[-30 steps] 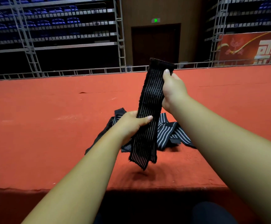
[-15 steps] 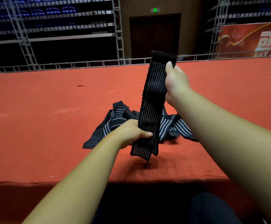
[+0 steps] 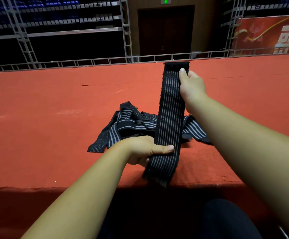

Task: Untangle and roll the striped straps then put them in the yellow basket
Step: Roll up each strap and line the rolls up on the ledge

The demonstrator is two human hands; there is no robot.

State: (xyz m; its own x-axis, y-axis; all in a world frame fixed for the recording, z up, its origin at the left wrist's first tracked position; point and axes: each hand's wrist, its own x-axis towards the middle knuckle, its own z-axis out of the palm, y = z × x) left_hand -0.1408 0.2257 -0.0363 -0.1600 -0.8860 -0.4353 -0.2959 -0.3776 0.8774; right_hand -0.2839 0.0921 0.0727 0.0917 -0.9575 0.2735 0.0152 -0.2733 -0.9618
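Our right hand point(image 3: 192, 87) pinches the strap point(image 3: 170, 118) top at frame centre, left hand point(image 3: 145, 150) grips low; we should keep it taut and roll evenly

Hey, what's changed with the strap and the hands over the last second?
The left hand has slid down the striped strap toward its lower end, drawing it straighter between the hands. Nothing was let go: the right hand still pinches the top end, and the pile of straps lies unmoved on the red surface.
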